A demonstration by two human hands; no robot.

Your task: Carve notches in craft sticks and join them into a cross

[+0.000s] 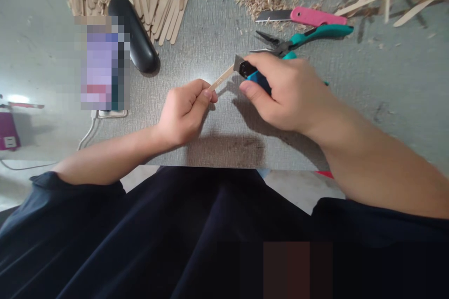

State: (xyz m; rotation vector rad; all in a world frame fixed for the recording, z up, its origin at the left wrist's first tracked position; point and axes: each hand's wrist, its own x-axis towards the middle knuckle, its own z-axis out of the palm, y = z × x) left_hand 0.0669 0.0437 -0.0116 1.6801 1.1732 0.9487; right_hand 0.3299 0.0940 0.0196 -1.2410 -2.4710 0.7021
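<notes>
Left hand (pixel 185 111) pinches a wooden stick (pixel 222 78); right hand (pixel 289 91), angled inward, grips a blue cutter (pixel 258 79) above the grey table (pixel 389 74).

The blue cutter (pixel 255 77) is partly hidden — the phone (pixel 100 63), blurred out.

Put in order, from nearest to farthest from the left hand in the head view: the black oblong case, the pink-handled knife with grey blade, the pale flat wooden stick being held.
1. Pale flat wooden stick: held by the left hand.
2. Black oblong case: ahead, to the left.
3. Pink-handled knife: ahead, well to the right.
</notes>
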